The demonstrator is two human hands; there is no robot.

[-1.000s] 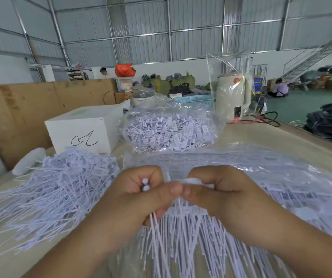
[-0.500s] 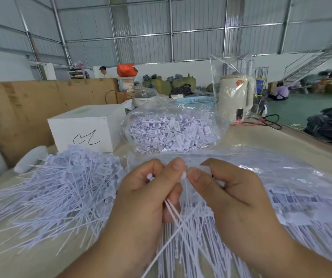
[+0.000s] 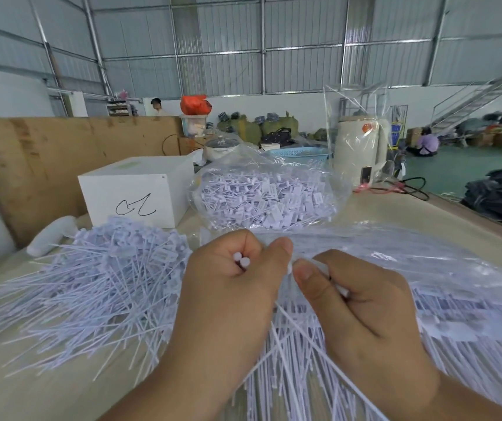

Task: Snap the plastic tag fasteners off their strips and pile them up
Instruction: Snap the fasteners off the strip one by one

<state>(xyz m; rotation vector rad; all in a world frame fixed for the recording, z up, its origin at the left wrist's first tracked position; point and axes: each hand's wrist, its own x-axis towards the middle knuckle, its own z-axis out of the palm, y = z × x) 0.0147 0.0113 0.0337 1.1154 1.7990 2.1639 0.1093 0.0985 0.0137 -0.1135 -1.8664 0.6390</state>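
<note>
Left hand [image 3: 231,287] is clenched round a bunch of thin white plastic tag fasteners [image 3: 289,354]; two round white ends poke out between its curled fingers, and the long tails fan out below the palm toward the camera; its thumb presses against the right thumb at the top of the bunch. Right hand [image 3: 362,302] sits just beside it, thumb and curled fingers pinching a white plastic strip [image 3: 339,287] that shows between them; how many fasteners remain on that strip I cannot tell.

Left of the left hand: loose heap of separated white fasteners [image 3: 98,287] spread on the pale wooden tabletop [image 3: 31,390], touching the wrist area at its near edge. Under and right of the right hand: flat clear plastic bag of unsnapped fastener strips [image 3: 426,268], glossy, tails pointing toward the camera. Beyond both hands: puffed clear plastic bag of small white tags [image 3: 268,199]; beyond the left hand and just left of that bag, white cardboard box with a black scribble [image 3: 136,192]. Beyond the right hand, farther back: cream electric kettle wrapped in clear film [image 3: 359,147], with black cable lying to its right. Brown plywood board [image 3: 61,153] stands upright behind the heap.
</note>
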